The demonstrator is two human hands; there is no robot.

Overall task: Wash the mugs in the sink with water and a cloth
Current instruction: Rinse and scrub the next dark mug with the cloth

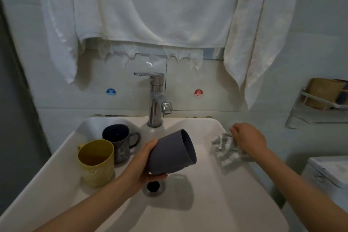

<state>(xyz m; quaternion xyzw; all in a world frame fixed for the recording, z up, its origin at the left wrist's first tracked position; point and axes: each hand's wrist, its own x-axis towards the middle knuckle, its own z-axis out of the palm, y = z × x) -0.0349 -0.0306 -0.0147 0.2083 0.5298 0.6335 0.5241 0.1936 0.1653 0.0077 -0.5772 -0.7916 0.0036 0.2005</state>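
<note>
Sink (pixel 207 209): we note grey mug (pixel 171 151) held above basin, left hand (pixel 145 167) wrapped round its base. Mug long axis tilted, mouth facing up and toward right hand (pixel 248 139), near but apart. Yellow mug (pixel 96 162) and dark mug (pixel 118 141) stand just outboard of left hand. Cloth (pixel 226 150) lies under right hand, the nearer hand to it. Hidden: grey mug's handle, if any. Whether right fingers pinch cloth, we cannot tell.

Grey mug (pixel 169 154) tilted over sink (pixel 207 203); yellow mug (pixel 96 164), dark mug (pixel 120 143) upright at left; checked cloth (pixel 224 149) on right rim.
</note>
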